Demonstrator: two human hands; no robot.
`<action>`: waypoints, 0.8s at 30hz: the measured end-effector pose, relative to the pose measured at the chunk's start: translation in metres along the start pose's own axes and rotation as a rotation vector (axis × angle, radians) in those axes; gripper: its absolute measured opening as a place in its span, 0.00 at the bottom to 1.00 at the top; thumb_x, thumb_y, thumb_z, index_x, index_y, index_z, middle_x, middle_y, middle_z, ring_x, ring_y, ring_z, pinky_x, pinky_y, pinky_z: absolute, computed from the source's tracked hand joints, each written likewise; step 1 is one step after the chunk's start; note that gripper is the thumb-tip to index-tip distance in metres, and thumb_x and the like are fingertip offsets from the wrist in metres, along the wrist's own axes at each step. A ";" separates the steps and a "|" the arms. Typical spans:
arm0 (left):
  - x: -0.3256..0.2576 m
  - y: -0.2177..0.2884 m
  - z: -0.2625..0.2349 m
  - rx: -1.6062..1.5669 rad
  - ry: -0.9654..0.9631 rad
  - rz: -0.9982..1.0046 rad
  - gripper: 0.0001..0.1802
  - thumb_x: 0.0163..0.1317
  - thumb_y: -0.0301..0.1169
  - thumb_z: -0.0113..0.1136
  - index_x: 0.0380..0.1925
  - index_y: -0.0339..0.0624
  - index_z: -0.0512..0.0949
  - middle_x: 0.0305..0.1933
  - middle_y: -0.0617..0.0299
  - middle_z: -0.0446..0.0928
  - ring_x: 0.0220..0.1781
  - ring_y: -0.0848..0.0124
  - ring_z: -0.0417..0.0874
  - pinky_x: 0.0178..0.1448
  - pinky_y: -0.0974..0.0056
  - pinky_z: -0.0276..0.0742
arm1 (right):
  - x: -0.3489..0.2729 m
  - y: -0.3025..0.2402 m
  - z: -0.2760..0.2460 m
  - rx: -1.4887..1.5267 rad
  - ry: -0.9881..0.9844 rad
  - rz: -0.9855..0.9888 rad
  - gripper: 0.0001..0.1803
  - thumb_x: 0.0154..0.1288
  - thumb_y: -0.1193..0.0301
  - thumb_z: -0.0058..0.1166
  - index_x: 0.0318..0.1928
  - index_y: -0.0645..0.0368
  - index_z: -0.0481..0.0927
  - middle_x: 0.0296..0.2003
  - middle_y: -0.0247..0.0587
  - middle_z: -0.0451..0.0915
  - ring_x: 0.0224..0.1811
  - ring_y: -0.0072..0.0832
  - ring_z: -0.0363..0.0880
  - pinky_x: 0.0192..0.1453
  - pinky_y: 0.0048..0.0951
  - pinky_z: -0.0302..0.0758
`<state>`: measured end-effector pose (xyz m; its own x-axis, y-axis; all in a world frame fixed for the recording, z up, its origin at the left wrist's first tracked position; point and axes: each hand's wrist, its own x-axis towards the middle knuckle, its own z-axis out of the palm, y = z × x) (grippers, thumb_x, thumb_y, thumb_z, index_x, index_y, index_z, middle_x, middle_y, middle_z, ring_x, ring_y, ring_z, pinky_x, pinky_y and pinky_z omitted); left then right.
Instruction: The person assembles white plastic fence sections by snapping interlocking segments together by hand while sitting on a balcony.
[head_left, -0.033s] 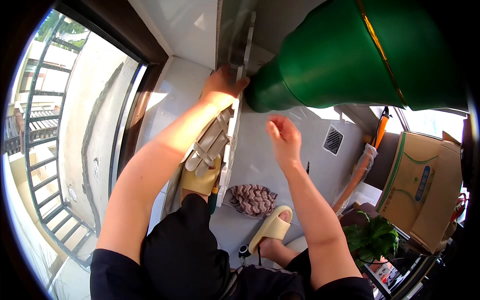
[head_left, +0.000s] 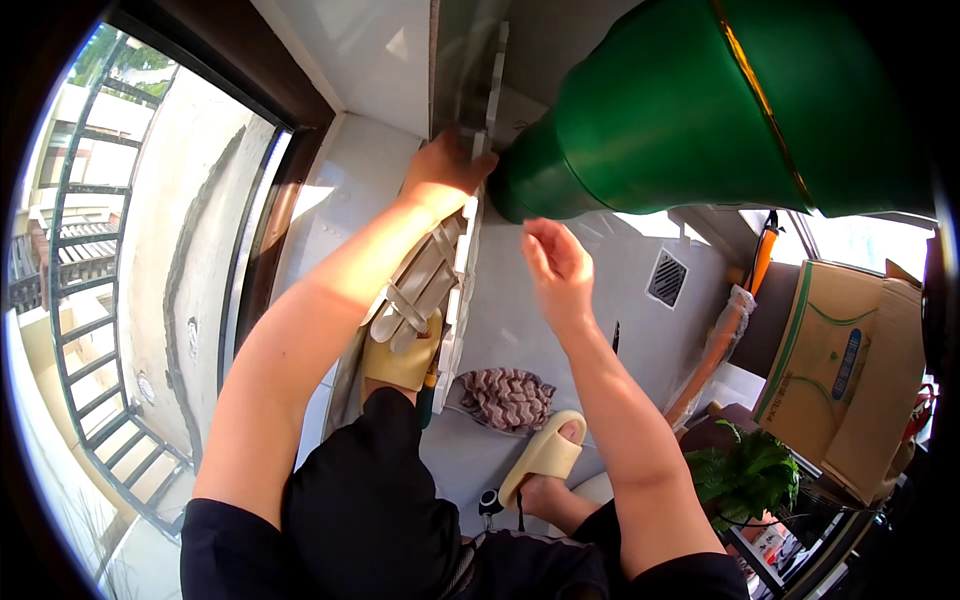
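My left hand (head_left: 445,178) reaches over the top of a white slatted rack (head_left: 466,240), thumb hooked round its edge. The other fingers are in shadow and partly hidden behind it. Strappy beige sandals (head_left: 425,285) hang or rest against the rack's left side, below that hand. A large green vase-shaped vessel (head_left: 680,115) with a gold band lies across the upper right, its narrow end near the rack. Just under this narrow end hovers my right hand (head_left: 560,272), fingers curled in, apart from the vessel, nothing visible in them.
On the floor lies a brown zigzag-patterned cloth bundle (head_left: 508,400), near my yellow slipper (head_left: 548,458). A floor vent (head_left: 667,279), an orange-handled pole (head_left: 765,255), a cardboard box (head_left: 830,360) and a green plant (head_left: 750,475) are to the right. A window (head_left: 150,250) is at left.
My right hand has shifted slightly up and left, closer to the green vessel's narrow end. The left hand keeps its place on the rack.
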<state>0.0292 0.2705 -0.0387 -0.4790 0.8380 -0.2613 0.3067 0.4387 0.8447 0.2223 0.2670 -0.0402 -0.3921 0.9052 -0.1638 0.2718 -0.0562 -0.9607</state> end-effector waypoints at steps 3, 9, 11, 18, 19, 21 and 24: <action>0.005 0.004 -0.007 0.021 -0.122 -0.069 0.27 0.53 0.43 0.56 0.48 0.36 0.70 0.45 0.46 0.76 0.48 0.57 0.77 0.50 0.59 0.70 | 0.021 -0.011 0.036 -0.010 0.020 -0.193 0.15 0.59 0.78 0.47 0.48 0.66 0.71 0.41 0.48 0.76 0.42 0.32 0.76 0.48 0.26 0.72; 0.014 -0.023 0.011 -0.286 -0.037 -0.139 0.25 0.52 0.37 0.49 0.51 0.41 0.71 0.47 0.43 0.75 0.51 0.51 0.74 0.52 0.59 0.70 | 0.085 -0.049 0.077 -0.297 0.084 -0.228 0.23 0.59 0.79 0.39 0.57 0.58 0.67 0.55 0.52 0.66 0.56 0.41 0.68 0.58 0.35 0.66; 0.013 -0.022 0.015 -0.324 -0.025 -0.130 0.23 0.53 0.37 0.50 0.50 0.43 0.72 0.48 0.45 0.75 0.52 0.52 0.74 0.52 0.59 0.69 | 0.111 -0.061 0.081 -0.285 0.046 -0.137 0.23 0.58 0.80 0.38 0.55 0.56 0.70 0.59 0.53 0.61 0.59 0.44 0.65 0.60 0.38 0.64; 0.005 -0.043 0.014 -0.482 -0.048 -0.103 0.20 0.55 0.27 0.51 0.50 0.37 0.71 0.37 0.62 0.75 0.37 0.76 0.73 0.42 0.70 0.69 | 0.125 -0.076 0.080 -0.641 -0.211 0.040 0.26 0.54 0.83 0.39 0.53 0.51 0.74 0.47 0.47 0.75 0.49 0.35 0.74 0.52 0.28 0.70; -0.007 -0.038 0.011 -0.553 -0.086 -0.102 0.22 0.54 0.26 0.50 0.52 0.36 0.69 0.38 0.62 0.75 0.38 0.75 0.73 0.43 0.71 0.69 | 0.118 -0.081 0.074 -0.619 -0.273 0.053 0.26 0.54 0.83 0.39 0.53 0.51 0.74 0.43 0.44 0.76 0.44 0.32 0.74 0.49 0.27 0.70; -0.029 -0.025 0.002 -0.606 -0.099 -0.101 0.27 0.52 0.22 0.48 0.56 0.36 0.66 0.39 0.63 0.75 0.39 0.75 0.73 0.46 0.71 0.68 | 0.103 -0.094 0.064 -0.578 -0.375 0.034 0.26 0.55 0.85 0.40 0.53 0.50 0.74 0.31 0.38 0.74 0.32 0.25 0.71 0.41 0.25 0.70; -0.051 -0.019 -0.010 -0.635 -0.133 -0.049 0.28 0.52 0.23 0.49 0.57 0.35 0.65 0.42 0.62 0.75 0.44 0.76 0.72 0.50 0.71 0.66 | 0.085 -0.110 0.056 -0.678 -0.436 -0.016 0.26 0.55 0.84 0.42 0.53 0.46 0.74 0.39 0.42 0.79 0.40 0.33 0.77 0.45 0.29 0.74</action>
<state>0.0395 0.2166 -0.0364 -0.3619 0.8726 -0.3281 -0.2782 0.2349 0.9314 0.1098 0.3268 0.0389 -0.6701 0.6501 -0.3583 0.6827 0.3502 -0.6413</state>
